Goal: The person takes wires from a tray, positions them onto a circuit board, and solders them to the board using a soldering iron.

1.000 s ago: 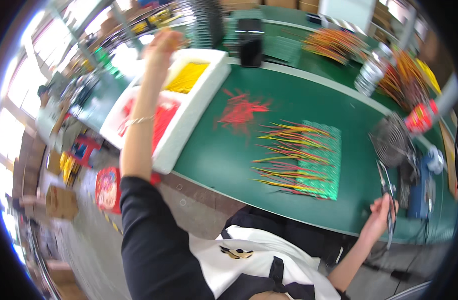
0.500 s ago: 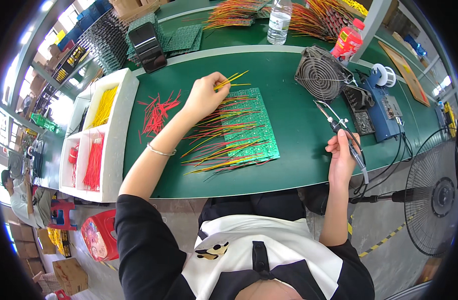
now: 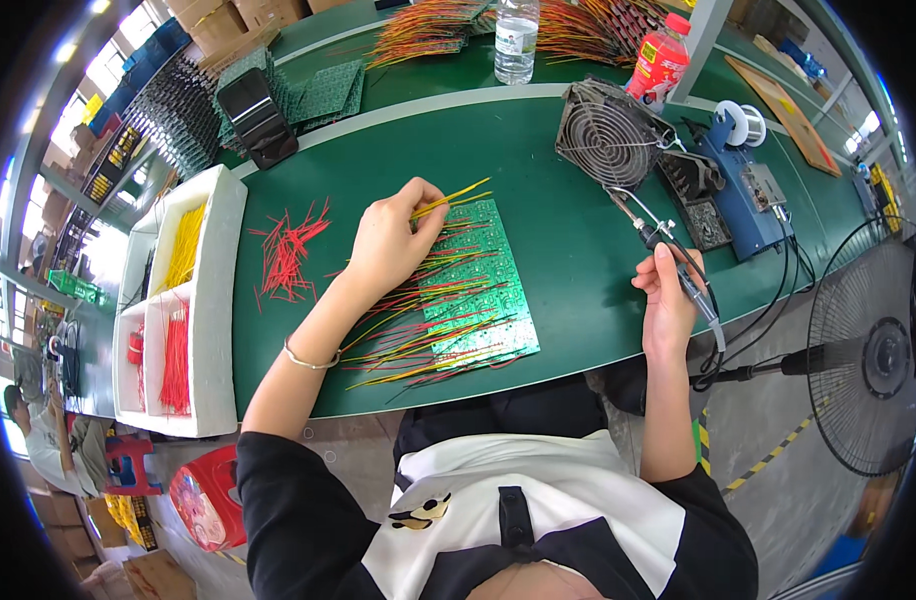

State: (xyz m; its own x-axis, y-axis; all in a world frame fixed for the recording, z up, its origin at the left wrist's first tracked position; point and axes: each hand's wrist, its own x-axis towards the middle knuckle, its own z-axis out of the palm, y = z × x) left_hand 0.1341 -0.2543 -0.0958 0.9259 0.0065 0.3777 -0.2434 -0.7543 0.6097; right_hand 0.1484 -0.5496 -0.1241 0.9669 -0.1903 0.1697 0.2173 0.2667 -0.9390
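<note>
My left hand (image 3: pixel 396 238) is closed in a pinch on a few thin yellow wires (image 3: pixel 465 195), their ends pointing right over the far edge of a green circuit board panel (image 3: pixel 493 290). Rows of red, yellow and dark wires (image 3: pixel 403 320) stick out from the panel toward the left. In my right hand (image 3: pixel 670 300) is a soldering iron (image 3: pixel 684 275) with a metal guide tube fixed beside it. Its tip is up near the lower edge of a small fan, apart from the panel. A pile of loose red wires (image 3: pixel 288 258) lies left of my left hand.
At the left stands a white foam box (image 3: pixel 228 300) with yellow and red wires in compartments. A black metal fan (image 3: pixel 610 140), an iron stand (image 3: pixel 700 205) and a blue soldering unit (image 3: pixel 753 195) are at the right. Bottles (image 3: pixel 516 45), a phone (image 3: pixel 258 118) and stacked boards line the back.
The whole view has turned and shifted slightly. The yellow wires in my left hand, fanned apart before, now lie closer together. My right hand keeps its hold on the soldering iron.
</note>
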